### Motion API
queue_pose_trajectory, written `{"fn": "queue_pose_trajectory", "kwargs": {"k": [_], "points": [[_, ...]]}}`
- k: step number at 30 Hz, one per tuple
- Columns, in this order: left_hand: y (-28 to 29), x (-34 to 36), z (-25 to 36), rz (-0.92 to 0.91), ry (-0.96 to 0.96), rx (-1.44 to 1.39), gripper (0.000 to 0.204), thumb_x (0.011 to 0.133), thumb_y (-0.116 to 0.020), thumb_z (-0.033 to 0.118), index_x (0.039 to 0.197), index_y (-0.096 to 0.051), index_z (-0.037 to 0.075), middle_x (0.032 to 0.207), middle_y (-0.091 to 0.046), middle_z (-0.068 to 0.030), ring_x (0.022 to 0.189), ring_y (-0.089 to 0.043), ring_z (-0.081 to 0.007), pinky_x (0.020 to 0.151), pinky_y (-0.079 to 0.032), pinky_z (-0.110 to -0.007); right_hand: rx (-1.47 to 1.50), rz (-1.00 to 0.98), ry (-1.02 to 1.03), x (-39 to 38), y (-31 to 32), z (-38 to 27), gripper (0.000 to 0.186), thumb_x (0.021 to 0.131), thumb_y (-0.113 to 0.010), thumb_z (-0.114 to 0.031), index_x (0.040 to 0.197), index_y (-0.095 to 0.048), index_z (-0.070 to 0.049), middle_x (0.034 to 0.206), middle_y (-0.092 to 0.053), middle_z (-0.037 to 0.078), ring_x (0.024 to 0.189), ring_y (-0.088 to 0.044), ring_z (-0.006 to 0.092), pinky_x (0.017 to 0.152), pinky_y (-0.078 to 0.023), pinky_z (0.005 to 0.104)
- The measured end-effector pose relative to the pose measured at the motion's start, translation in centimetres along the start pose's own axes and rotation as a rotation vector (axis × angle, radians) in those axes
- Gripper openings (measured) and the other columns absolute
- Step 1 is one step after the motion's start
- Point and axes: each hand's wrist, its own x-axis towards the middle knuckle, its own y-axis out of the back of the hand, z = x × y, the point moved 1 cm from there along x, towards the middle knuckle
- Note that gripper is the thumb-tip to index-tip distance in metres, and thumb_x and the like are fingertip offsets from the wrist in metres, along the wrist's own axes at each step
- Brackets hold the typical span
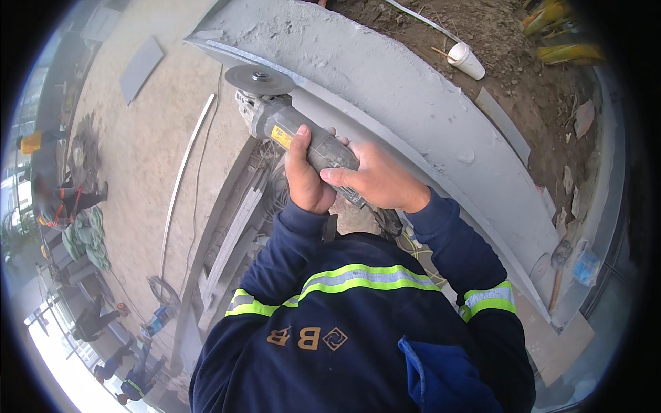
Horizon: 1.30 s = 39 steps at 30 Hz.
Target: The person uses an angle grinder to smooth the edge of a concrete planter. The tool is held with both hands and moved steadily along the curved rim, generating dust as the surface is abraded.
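Note:
Both my hands grip an angle grinder (323,149), held out in front of my chest. Its body is dark and dusty, with a yellow label on the side. My left hand (305,175) wraps the middle of the body, thumb along the top. Around the rear end, my right hand (377,175) is closed, its thumb lying across the casing. At the grinder's far end sits a grey cutting disc (260,79), tilted nearly flat, close to the edge of a curved grey cement-coated ledge (385,76). I cannot tell whether the disc touches it.
On soil beyond the ledge lies a white cup (467,60) with a stick. A hammer-like tool (559,265) rests near the ledge's right end. Metal strips (237,237) and cables lie below left. A flat grey board (141,69) is farther left. Several people stand at the far left.

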Motion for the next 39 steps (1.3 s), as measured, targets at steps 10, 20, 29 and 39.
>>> {"fn": "queue_pose_trajectory", "kwargs": {"k": [10,20,29,39], "points": [[0.3,2.2,0.8,0.002,-0.045,0.043,0.048,0.095,-0.065,0.043,0.118,-0.052,0.003,0.101,-0.066,-0.0131,0.093,-0.068,-0.0277,0.082,-0.059,-0.043,0.112,-0.010,-0.042,2.6,0.2,1.4,0.053,0.088,-0.076,-0.028,0.119,-0.063,0.013,0.108,-0.071,0.022,0.102,-0.069,0.0256,0.091,-0.052,0.0353],[0.8,4.2,2.1,0.007,-0.007,0.026,0.052,0.092,-0.069,0.047,0.112,-0.055,0.001,0.099,-0.066,-0.0120,0.093,-0.067,-0.0258,0.084,-0.057,-0.042,0.066,-0.036,-0.096,4.3,-0.2,0.3,0.050,0.091,-0.072,-0.023,0.124,-0.061,0.013,0.116,-0.069,0.019,0.106,-0.065,0.0199,0.094,-0.050,0.0342],[-0.2,-1.0,-0.9,-0.013,-0.033,0.036,0.049,0.095,-0.065,0.043,0.121,-0.051,0.004,0.101,-0.065,-0.0125,0.092,-0.068,-0.0275,0.082,-0.058,-0.042,0.058,-0.032,-0.081,-1.1,0.3,1.0,0.050,0.090,-0.073,-0.023,0.126,-0.059,0.010,0.116,-0.068,0.015,0.108,-0.063,0.0195,0.097,-0.048,0.0356],[0.3,3.1,1.4,-0.021,-0.041,0.047,0.044,0.096,-0.063,0.043,0.115,-0.054,0.003,0.098,-0.066,-0.0118,0.093,-0.067,-0.0257,0.084,-0.057,-0.041,0.054,0.009,-0.010,3.6,0.1,1.3,0.055,0.087,-0.075,-0.029,0.122,-0.063,0.012,0.109,-0.071,0.023,0.101,-0.070,0.0255,0.090,-0.052,0.0341]]}}
